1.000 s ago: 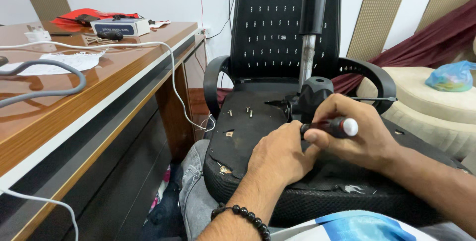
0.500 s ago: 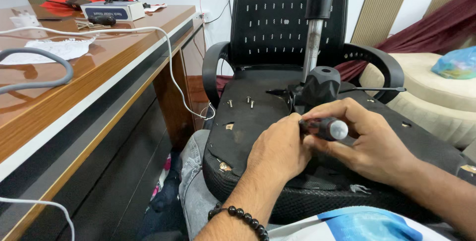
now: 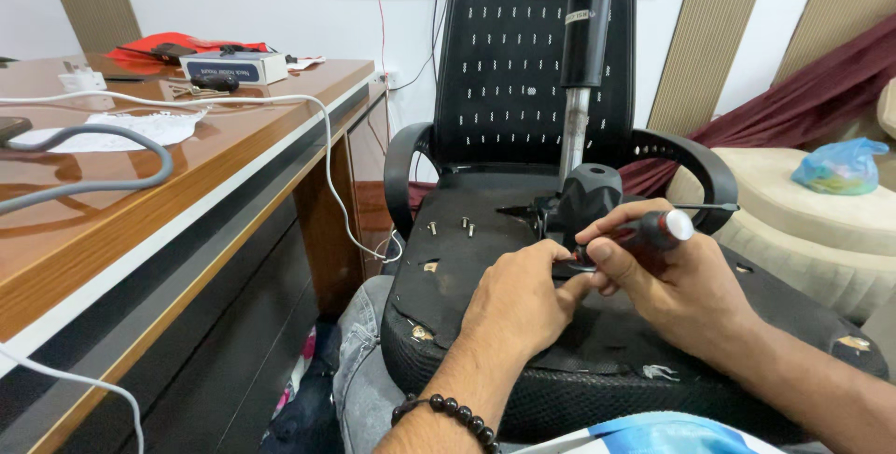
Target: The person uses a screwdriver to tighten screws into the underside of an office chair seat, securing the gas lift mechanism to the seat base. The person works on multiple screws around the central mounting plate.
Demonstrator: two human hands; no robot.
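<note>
A black office chair lies upside down, the underside of its seat (image 3: 485,230) facing me and its gas cylinder (image 3: 577,127) standing upright from a black mechanism housing (image 3: 588,197). My right hand (image 3: 667,277) grips a screwdriver with a dark handle and white end cap (image 3: 653,228), its tip pointing left toward the mechanism base. My left hand (image 3: 518,300) rests on the seat underside, fingers at the screwdriver's tip. Three loose screws (image 3: 453,225) stand on the seat underside to the left of the mechanism.
A wooden desk (image 3: 140,193) runs along the left with cables, papers and a small white box (image 3: 233,67). The chair's armrests (image 3: 401,165) curve up at both sides. A beige seat with a blue plastic bag (image 3: 840,165) stands at the right.
The view has shifted slightly. My right hand has raised the screwdriver handle a little; both hands stay at the mechanism base.
</note>
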